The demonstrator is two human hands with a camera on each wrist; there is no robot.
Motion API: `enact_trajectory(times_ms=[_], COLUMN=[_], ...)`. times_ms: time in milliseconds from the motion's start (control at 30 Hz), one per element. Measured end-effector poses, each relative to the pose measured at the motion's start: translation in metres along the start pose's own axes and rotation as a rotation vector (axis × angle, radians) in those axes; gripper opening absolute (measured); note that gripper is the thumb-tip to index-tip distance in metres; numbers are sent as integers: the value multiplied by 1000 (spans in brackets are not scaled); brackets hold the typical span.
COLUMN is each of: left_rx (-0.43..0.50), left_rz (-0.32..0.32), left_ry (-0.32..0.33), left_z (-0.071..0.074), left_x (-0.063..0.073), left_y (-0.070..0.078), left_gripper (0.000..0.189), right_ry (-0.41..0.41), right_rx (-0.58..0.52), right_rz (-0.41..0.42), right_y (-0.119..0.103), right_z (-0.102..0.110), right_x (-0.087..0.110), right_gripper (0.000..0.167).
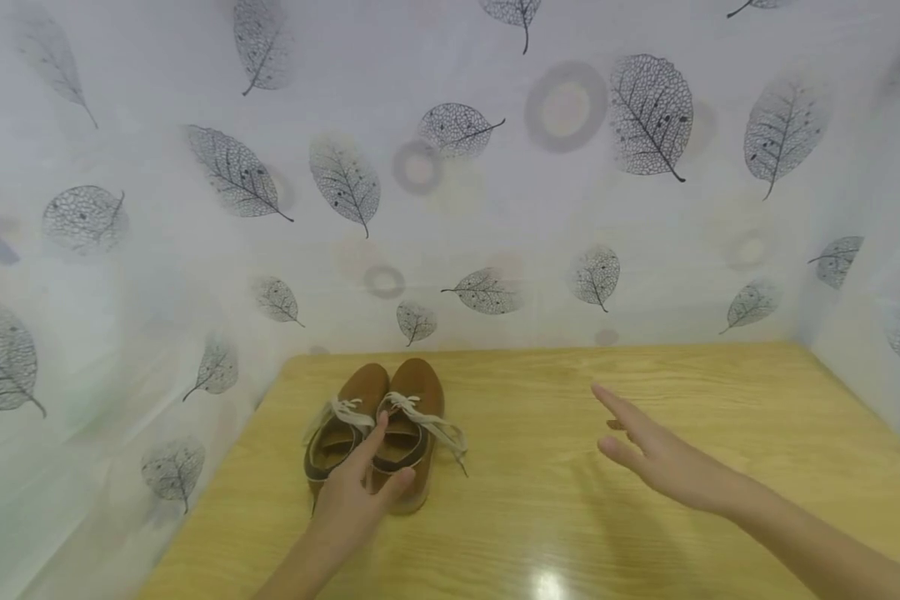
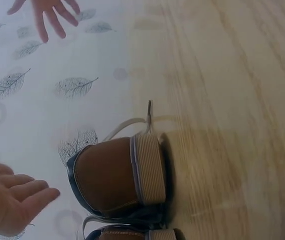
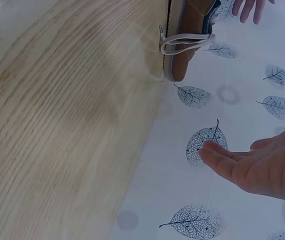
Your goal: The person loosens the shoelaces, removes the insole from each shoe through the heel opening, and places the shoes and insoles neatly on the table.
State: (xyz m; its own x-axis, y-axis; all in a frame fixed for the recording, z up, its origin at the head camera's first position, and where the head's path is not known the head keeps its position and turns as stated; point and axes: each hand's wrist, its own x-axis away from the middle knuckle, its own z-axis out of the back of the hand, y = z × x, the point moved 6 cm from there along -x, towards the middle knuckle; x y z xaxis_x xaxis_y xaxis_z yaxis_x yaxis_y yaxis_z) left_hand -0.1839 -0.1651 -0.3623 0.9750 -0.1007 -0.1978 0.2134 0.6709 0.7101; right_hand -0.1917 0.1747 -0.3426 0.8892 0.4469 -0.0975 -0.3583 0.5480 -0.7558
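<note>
Two brown shoes (image 1: 418,382) stand paired on the counter (image 1: 540,450) at seven o'clock, toes toward twelve; pairing looks done, the trailing laces (image 1: 444,433) left loose. The left hand (image 1: 352,493) hovers near their heels, thumb spread wide, empty; the right hand (image 1: 671,467), toward four, is outstretched, empty.

Before me I see a flat yellow wood-grain tabletop (image 1: 525,467), round white glare (image 1: 547,585) shining on its near part; pale filmy sheeting (image 1: 555,217), printed with dark veined leaves (image 1: 651,117) and soft grey rings (image 1: 534,107), walls its back and sides.
</note>
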Motion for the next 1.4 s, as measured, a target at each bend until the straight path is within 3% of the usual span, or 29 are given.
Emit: enact_trajectory(times_ms=[67,133,200,300,400,500,700,833,1233,1400], left_rx=[203,422,626,871,1036,1143,1271,1305,1385,1347], left_rz=[-19,4,107,320,491,586,688,732,831,874], left_ry=[84,144,171,150,100,82,61,76,124,117], left_z=[6,12,15,15,12,9,1,-3,-5,-8], left_x=[1,1,0,-1,1,7,18,19,21,23], left_y=[0,-2,-8,-21,-32,-40,-47,-51,-59,-60], left_gripper=[61,49,46,55,64,66,73,71,1,12], right_ry=[-12,-24,-26,-35,-33,-39,-36,26,116,144], right_rx=[-65,-143,-202,-299,-420,-586,-970,-1117,-1179,-1179], right_rz=[-31,-48,-64,-100,-186,-272,-525,-665,-744,-766], right_y=[2,3,3,2,2,3,18,32,32,26], right_z=[-2,-5,-7,-11,-15,-19,-33,-44,-72,-87], right_x=[-4,-8,-10,-13,-17,-19,-22,-22,-31,-35], right_gripper=[62,59,58,57,61,69,90,92,83,77])
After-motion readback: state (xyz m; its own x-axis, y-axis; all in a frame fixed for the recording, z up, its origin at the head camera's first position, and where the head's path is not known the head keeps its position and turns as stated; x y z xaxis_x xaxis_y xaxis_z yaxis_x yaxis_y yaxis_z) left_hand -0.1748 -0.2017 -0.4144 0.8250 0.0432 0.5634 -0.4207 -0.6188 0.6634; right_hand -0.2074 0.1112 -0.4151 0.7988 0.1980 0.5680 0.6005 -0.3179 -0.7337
